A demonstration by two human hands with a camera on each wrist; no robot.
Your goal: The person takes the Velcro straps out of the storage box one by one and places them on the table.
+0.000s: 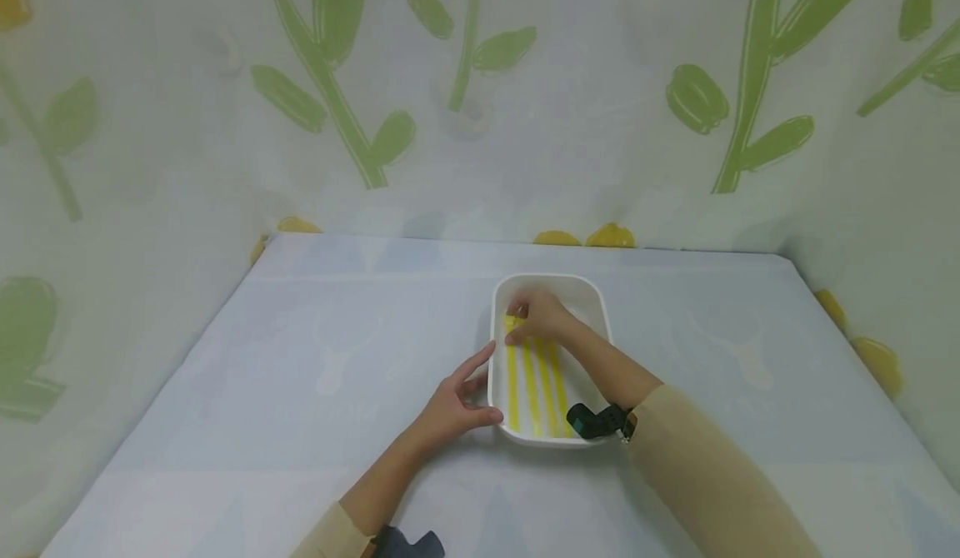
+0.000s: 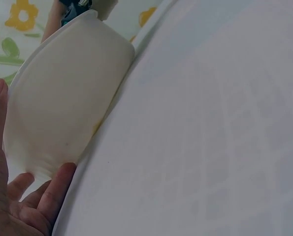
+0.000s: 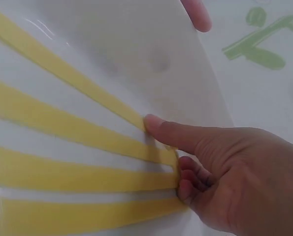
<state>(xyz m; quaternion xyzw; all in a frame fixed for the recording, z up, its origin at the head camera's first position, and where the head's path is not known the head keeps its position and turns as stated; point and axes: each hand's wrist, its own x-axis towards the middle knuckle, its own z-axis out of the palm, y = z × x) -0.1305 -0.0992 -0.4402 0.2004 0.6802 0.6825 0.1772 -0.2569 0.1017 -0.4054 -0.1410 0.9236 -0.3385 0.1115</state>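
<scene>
A white rectangular tray [image 1: 600, 291] with rounded corners stands on the table. Several flat yellow strips [image 1: 531, 383] lie lengthwise side by side in it. My right hand [image 1: 546, 315] reaches in over their far ends. In the right wrist view its thumb presses the end of the outermost strip [image 3: 77, 73], and the other fingers curl at the ends of the rest. My left hand [image 1: 450, 404] rests against the tray's left side near the front corner, index finger and thumb at the rim. Its lower fingers [image 2: 57, 191] touch the outer wall in the left wrist view.
The table [image 1: 360, 358] has a pale patterned cover. Behind it hangs a white backdrop [image 1: 570, 125] with green and yellow plant prints, continuing along both sides. A dark wrist camera [image 1: 596, 421] on the right arm overlaps the tray's front right corner.
</scene>
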